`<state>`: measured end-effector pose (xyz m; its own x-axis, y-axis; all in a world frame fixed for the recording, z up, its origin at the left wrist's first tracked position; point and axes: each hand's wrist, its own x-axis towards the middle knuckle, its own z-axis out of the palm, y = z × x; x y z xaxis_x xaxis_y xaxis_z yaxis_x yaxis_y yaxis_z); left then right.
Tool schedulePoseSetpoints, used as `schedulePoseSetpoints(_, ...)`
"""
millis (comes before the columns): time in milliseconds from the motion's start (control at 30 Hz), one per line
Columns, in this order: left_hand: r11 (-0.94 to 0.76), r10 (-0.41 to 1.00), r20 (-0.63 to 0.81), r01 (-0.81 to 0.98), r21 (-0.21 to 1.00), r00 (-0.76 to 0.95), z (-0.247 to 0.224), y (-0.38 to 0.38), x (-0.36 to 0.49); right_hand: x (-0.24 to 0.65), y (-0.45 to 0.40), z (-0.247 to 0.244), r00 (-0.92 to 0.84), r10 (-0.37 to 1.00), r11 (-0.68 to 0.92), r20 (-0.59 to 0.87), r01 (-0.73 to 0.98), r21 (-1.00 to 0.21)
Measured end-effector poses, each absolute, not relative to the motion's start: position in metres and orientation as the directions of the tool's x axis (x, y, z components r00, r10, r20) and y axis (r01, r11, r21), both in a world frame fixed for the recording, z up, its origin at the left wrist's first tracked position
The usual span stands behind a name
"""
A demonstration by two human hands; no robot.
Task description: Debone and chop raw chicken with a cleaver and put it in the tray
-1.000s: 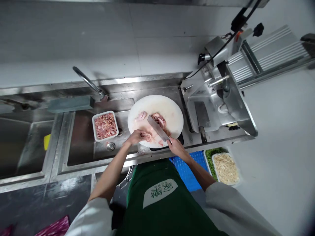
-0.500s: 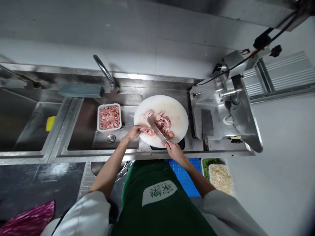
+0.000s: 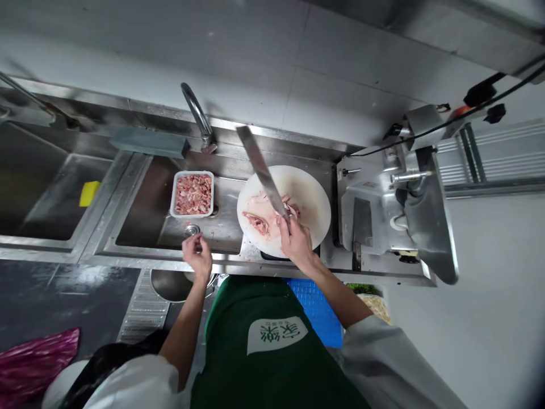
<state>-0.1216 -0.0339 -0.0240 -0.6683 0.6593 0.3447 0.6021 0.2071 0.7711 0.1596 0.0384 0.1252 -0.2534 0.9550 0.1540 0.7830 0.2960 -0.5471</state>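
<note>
My right hand (image 3: 297,243) grips a cleaver (image 3: 263,170) by its handle end. Its long blade is raised and slants up to the left over the round white cutting board (image 3: 313,199). Under and beside the blade lies raw meat, partly hidden by it and by my hand. A separate piece of raw meat (image 3: 258,223) rests on the board's left side. Away from the board, my left hand (image 3: 198,257) is over the sink's front edge, its fingers loosely curled and apart, with nothing visible in them.
A white tub (image 3: 172,199) of cut meat stands in the sink, below a curved faucet (image 3: 196,108). Right of the board is a metal slicing machine (image 3: 426,199) with another cleaver (image 3: 362,224) lying on it. A yellow sponge (image 3: 89,193) sits in the left sink.
My left hand has let go of the meat piece and moved left and toward me, off the board. My right hand has lifted the cleaver from the meat. The view has tilted slightly.
</note>
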Motion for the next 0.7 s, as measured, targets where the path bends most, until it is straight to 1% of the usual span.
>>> schedulePoseSetpoints(33, 0.232, 0.644, 0.338, 0.597, 0.768, -0.686, -0.027, -0.047, -0.126, 0.155, 0.038, 0.121, -0.234, 0.958, 0.285, 0.163, 0.782, -0.554)
schedulePoseSetpoints(67, 0.252, 0.636, 0.330, 0.592, 0.765, -0.697, -0.029, -0.057, -0.131, 0.150, 0.036, 0.112, -0.228, 0.965, 0.259, 0.126, 0.795, -0.549)
schedulePoseSetpoints(133, 0.268, 0.636, 0.317, 0.586, 0.764, -0.704, -0.031, -0.068, -0.135, 0.145, 0.033, 0.087, -0.252, 0.966, 0.191, -0.057, 0.846, -0.498)
schedulePoseSetpoints(200, 0.230, 0.667, 0.319, 0.593, 0.772, -0.673, -0.031, -0.065, -0.131, 0.141, 0.031, 0.061, -0.272, 0.927, 0.144, -0.259, 0.894, -0.424)
schedulePoseSetpoints(233, 0.184, 0.701, 0.325, 0.601, 0.778, -0.635, -0.031, -0.059, -0.124, 0.141, 0.032, 0.052, -0.281, 0.904, 0.140, -0.321, 0.906, -0.400)
schedulePoseSetpoints(267, 0.123, 0.746, 0.332, 0.609, 0.783, -0.578, -0.029, -0.049, -0.115, 0.140, 0.032, 0.045, -0.288, 0.892, 0.142, -0.349, 0.910, -0.389)
schedulePoseSetpoints(367, -0.099, 0.884, 0.352, 0.614, 0.783, -0.307, -0.028, -0.013, -0.072, 0.141, 0.033, 0.043, -0.300, 0.885, 0.155, -0.356, 0.911, -0.383)
schedulePoseSetpoints(433, -0.210, 0.927, 0.353, 0.605, 0.768, -0.126, -0.030, 0.010, -0.043, 0.142, 0.033, 0.049, -0.291, 0.878, 0.145, -0.379, 0.918, -0.369)
schedulePoseSetpoints(467, -0.242, 0.932, 0.354, 0.603, 0.761, -0.073, -0.032, 0.019, -0.033, 0.141, 0.033, 0.051, -0.282, 0.872, 0.134, -0.399, 0.924, -0.359)
schedulePoseSetpoints(567, -0.282, 0.934, 0.358, 0.606, 0.744, -0.004, -0.040, 0.032, -0.018, 0.133, 0.040, 0.051, -0.271, 0.874, 0.127, -0.402, 0.928, -0.350)
schedulePoseSetpoints(700, -0.323, 0.931, 0.358, 0.605, 0.728, 0.067, -0.042, 0.026, -0.030, 0.121, 0.067, 0.047, -0.312, 0.871, 0.140, -0.378, 0.898, -0.418)
